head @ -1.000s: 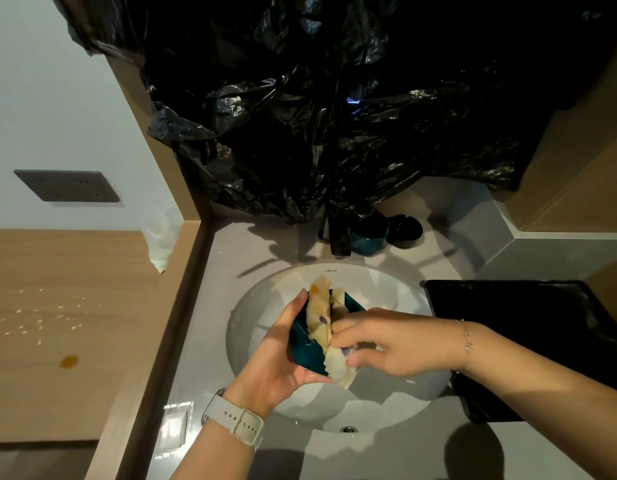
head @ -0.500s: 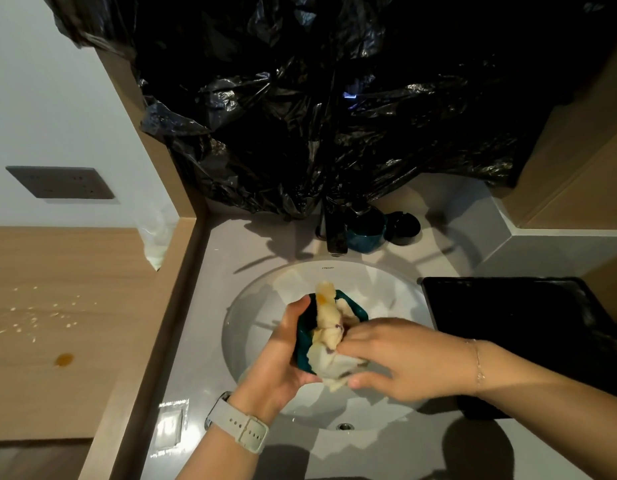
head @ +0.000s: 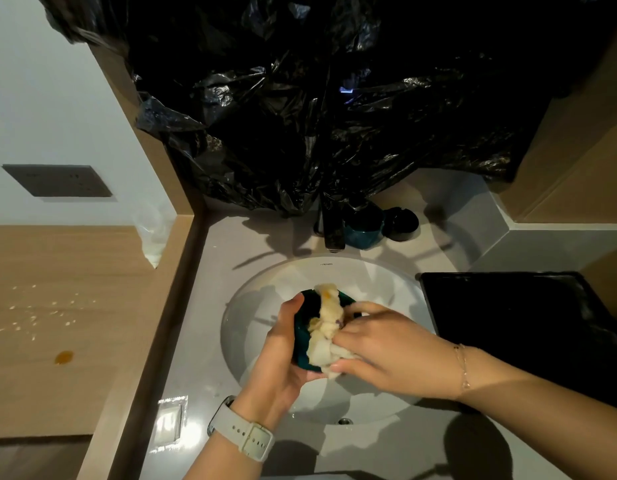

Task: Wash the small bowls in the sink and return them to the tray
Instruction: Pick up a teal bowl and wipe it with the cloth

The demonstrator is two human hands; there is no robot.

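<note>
Over the white round sink (head: 258,299), my left hand (head: 282,351) grips a small dark teal bowl (head: 305,306), tipped on its side. My right hand (head: 386,351) presses a stained, pale yellow cloth (head: 326,317) into and across the bowl. A second teal bowl (head: 364,232) stands on the counter behind the sink, beside the dark tap (head: 333,230), and a small black bowl (head: 400,223) sits just right of it. The black tray (head: 507,317) lies on the counter to the right of the sink.
Crumpled black plastic sheeting (head: 317,116) hangs over the wall behind the tap. A wooden ledge (head: 57,323) on the left carries crumbs and an orange spot. A small shiny packet (head: 170,419) lies on the grey counter at the sink's left front.
My right hand has worked the cloth around on the bowl, sliding lower and across its rim. The left hand has kept its hold, turning the bowl slightly.
</note>
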